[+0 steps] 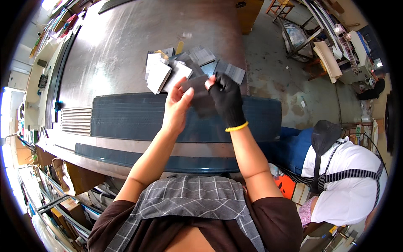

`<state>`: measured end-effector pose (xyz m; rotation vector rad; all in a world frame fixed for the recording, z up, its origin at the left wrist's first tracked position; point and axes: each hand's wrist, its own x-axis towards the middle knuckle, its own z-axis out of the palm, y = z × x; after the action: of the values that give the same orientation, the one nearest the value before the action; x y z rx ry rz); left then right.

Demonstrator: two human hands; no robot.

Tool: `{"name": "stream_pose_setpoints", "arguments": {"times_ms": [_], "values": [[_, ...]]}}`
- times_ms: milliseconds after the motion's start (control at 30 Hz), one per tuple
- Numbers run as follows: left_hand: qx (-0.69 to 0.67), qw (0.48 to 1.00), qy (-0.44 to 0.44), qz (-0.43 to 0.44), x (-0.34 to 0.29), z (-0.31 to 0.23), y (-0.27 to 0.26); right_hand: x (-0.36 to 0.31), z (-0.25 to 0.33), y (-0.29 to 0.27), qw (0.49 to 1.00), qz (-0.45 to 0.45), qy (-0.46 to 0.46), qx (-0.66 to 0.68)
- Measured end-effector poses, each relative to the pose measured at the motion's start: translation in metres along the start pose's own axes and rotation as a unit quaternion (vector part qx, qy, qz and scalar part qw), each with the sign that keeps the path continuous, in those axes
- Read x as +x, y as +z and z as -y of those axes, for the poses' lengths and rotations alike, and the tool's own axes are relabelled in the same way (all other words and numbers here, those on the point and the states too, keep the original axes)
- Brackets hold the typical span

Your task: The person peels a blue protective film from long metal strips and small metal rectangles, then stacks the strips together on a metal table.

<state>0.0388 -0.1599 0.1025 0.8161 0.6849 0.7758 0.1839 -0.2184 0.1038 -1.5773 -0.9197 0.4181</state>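
Observation:
Between my hands is a thin dark grey rectangular plate, slightly blurred, held above a long dark panel. My bare left hand pinches its left edge with thumb and fingers. My right hand, in a black glove with bare fingertips and a yellow cuff, grips the upper right corner. Just beyond my hands lies a loose pile of flat rectangular pieces: white ones, a striped grey one and another grey one. A yellow strip sticks out of the pile. The long dark panel lies crosswise beneath my hands.
The large metal-topped table carries a second, narrower dark panel along its near edge and ribbed strips at the left. At my right a person in a white shirt bends over. A wooden stool stands far right.

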Motion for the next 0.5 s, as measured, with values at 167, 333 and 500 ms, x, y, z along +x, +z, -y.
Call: {"name": "stream_pose_setpoints", "arguments": {"times_ms": [167, 333, 500], "values": [[-0.124, 0.990, -0.052, -0.029, -0.011, -0.001, 0.005, -0.041, 0.029, 0.015, 0.983, -0.054, -0.139, -0.105], [-0.130, 0.988, -0.047, -0.066, -0.033, -0.007, 0.010, -0.058, 0.041, 0.015, 0.917, -0.061, -0.313, -0.240], [-0.115, 0.988, -0.094, -0.044, -0.037, -0.010, -0.005, -0.064, 0.038, 0.019, 0.947, -0.096, -0.255, -0.171]]}}
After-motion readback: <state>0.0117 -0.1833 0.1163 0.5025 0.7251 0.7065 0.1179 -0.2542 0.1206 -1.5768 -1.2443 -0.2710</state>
